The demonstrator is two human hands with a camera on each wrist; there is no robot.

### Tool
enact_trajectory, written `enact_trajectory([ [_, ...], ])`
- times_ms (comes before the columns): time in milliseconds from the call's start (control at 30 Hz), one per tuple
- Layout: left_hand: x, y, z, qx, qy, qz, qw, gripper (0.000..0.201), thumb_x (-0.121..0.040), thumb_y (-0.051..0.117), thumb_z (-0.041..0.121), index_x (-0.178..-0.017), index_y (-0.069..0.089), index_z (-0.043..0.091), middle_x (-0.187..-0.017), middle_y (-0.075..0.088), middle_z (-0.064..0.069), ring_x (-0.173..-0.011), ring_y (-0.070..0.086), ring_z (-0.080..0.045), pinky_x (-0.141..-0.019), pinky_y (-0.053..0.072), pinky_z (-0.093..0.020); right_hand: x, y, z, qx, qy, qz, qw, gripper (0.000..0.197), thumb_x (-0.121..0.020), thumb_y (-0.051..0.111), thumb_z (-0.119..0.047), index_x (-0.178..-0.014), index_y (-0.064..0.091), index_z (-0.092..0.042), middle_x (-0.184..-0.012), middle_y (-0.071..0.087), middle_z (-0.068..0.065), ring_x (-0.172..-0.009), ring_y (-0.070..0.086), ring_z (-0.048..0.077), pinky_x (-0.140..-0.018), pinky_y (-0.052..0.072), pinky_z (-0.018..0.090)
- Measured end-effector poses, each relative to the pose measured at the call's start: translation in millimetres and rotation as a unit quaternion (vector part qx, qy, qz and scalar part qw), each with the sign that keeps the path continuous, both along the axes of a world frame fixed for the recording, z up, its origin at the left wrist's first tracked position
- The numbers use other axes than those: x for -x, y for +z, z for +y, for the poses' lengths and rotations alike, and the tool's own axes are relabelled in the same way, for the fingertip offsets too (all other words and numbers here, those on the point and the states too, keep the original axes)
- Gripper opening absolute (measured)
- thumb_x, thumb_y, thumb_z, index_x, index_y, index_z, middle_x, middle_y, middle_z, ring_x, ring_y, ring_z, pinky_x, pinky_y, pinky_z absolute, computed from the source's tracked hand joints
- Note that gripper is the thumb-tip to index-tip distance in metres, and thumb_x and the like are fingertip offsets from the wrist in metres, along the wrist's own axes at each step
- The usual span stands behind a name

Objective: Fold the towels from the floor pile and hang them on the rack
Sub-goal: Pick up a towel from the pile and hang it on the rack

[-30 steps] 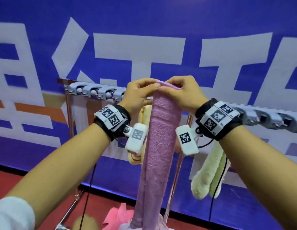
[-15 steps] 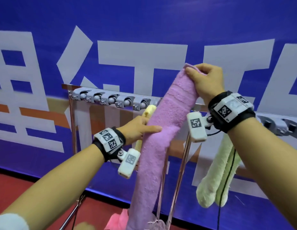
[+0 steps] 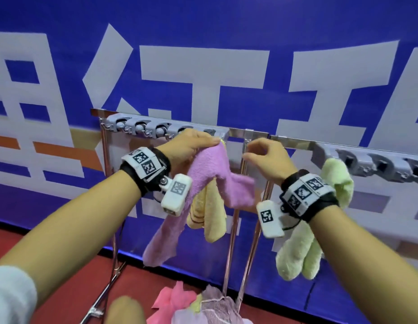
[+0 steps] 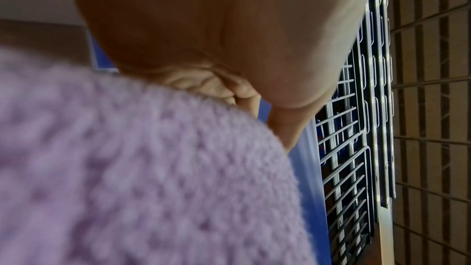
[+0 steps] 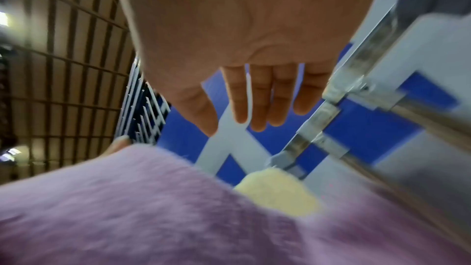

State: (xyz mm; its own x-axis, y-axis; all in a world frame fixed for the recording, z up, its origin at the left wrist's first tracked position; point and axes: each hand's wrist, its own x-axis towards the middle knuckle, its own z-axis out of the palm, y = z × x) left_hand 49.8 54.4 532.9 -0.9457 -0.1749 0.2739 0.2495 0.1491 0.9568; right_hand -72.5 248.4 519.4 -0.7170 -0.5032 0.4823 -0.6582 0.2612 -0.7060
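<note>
Terrycloth, soft and light, the purple towel (image 3: 210,174) droops by the rack (image 3: 254,134), pinched at its fold by the left hand (image 3: 189,146), the best hold, while the right hand (image 3: 267,157) hovers with fingers loosely apart.

Black wristbands (image 3: 320,202), tagged white camera modules (image 3: 176,195)

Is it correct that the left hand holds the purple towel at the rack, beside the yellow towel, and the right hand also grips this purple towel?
Not quite. The right hand grips nothing: the right wrist view shows its fingers straight and free above the purple towel. The rest stands: the left hand holds it at the rack, beside the yellow towel.
</note>
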Motion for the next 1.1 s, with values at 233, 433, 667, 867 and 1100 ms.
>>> enact_trajectory([
  [233,-9.5,-1.0,1.0,0.037,-0.001,-0.036,0.999,0.027,-0.093,0.055,0.007,-0.069,0.061,-0.002,-0.047,0.054,0.001,-0.037,0.046,-0.007,-0.04,0.036,-0.014,-59.0,13.3,-54.6,-0.02,0.222,-0.226,0.948,0.046,-0.06,0.055,-0.021,-0.1,0.062,0.0,-0.08,0.059,0.008,-0.069,0.053,0.014,-0.063,0.042,0.026],
  [433,-30.0,-20.7,-19.5,0.027,0.025,-0.056,0.998,0.036,-0.095,0.057,0.014,-0.062,0.071,0.015,-0.043,0.051,0.009,-0.036,0.039,-0.004,-0.039,0.029,-0.015,-53.9,8.3,-60.1,-0.059,0.252,-0.219,0.941,0.023,-0.085,0.07,-0.018,-0.076,0.059,0.0,-0.065,0.054,0.008,-0.058,0.05,0.016,-0.057,0.04,0.027],
  [667,-34.8,-50.2,-23.0,-0.057,-0.022,-0.084,0.995,0.058,-0.099,0.043,0.013,-0.045,0.066,0.011,-0.037,0.048,0.009,-0.032,0.043,0.001,-0.036,0.032,-0.011,-28.7,7.2,-31.7,0.101,0.239,-0.323,0.91,0.017,-0.089,0.056,-0.017,-0.094,0.064,-0.003,-0.083,0.063,0.013,-0.073,0.06,0.025,-0.072,0.047,0.034],
  [867,-27.8,-43.5,-40.7,-0.116,-0.017,-0.007,0.993,0.036,-0.08,0.065,0.017,-0.105,0.061,-0.008,-0.069,0.065,-0.004,-0.058,0.062,-0.013,-0.055,0.051,-0.022,-8.3,-8.2,-13.9,0.098,0.203,-0.34,0.913,0.027,-0.062,0.074,-0.028,-0.079,0.061,-0.01,-0.079,0.046,0.01,-0.066,0.041,0.022,-0.06,0.029,0.032],
  [1100,-15.0,-29.1,-18.8,-0.1,-0.038,-0.012,0.994,0.019,-0.096,0.048,0.01,-0.087,0.062,0.0,-0.065,0.068,-0.006,-0.057,0.065,-0.015,-0.06,0.055,-0.026,-46.4,-17.4,-58.2,-0.003,0.267,-0.329,0.906,0.045,-0.062,0.066,-0.033,-0.102,0.063,-0.014,-0.082,0.065,0.003,-0.072,0.057,0.019,-0.073,0.043,0.033],
])
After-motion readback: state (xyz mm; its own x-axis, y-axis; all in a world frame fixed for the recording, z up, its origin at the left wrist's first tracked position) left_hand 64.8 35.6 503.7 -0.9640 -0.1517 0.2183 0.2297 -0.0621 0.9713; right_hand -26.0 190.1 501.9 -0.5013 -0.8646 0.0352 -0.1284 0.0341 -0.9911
